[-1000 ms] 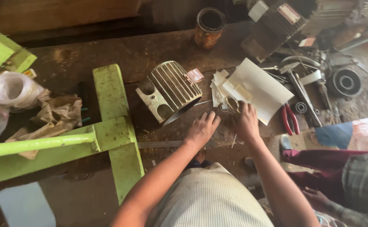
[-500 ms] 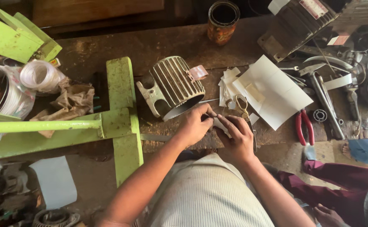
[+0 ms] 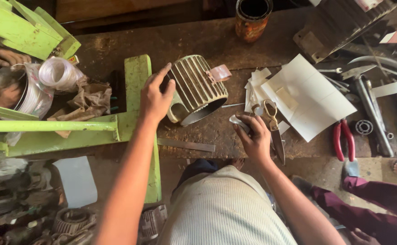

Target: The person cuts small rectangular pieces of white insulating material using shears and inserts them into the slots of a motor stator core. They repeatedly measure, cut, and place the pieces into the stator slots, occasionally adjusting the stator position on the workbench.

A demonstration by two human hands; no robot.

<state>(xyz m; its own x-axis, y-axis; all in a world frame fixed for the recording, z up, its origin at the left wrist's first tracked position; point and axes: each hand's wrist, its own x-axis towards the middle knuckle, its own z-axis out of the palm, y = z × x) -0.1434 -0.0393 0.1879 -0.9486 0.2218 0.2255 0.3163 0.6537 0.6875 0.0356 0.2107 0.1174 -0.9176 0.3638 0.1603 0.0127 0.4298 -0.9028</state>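
Note:
My left hand (image 3: 156, 94) grips the left end of a ribbed grey motor housing (image 3: 198, 86) that lies on its side on the brown workbench (image 3: 180, 45). My right hand (image 3: 254, 136) holds a small folded strip of white paper (image 3: 238, 121) just right of the housing's open end. Scissors with yellowish handles (image 3: 271, 119) lie on the bench beside my right hand, touching its fingers. A pile of cut white paper sheets (image 3: 307, 97) sits behind the scissors.
A green metal frame (image 3: 135, 113) crosses the left of the bench, with crumpled brown paper (image 3: 87, 100) and a coil of clear tubing (image 3: 58, 72). A rusty tin (image 3: 252, 18) stands at the back. Red-handled pliers (image 3: 343, 138), tools and a bearing (image 3: 364, 127) lie right. Another person's legs (image 3: 375, 199) are lower right.
My left hand has left the right hand and moved up-left onto the motor housing. My right hand stays near the scissors holding the paper strip. The camera view has shifted slightly.

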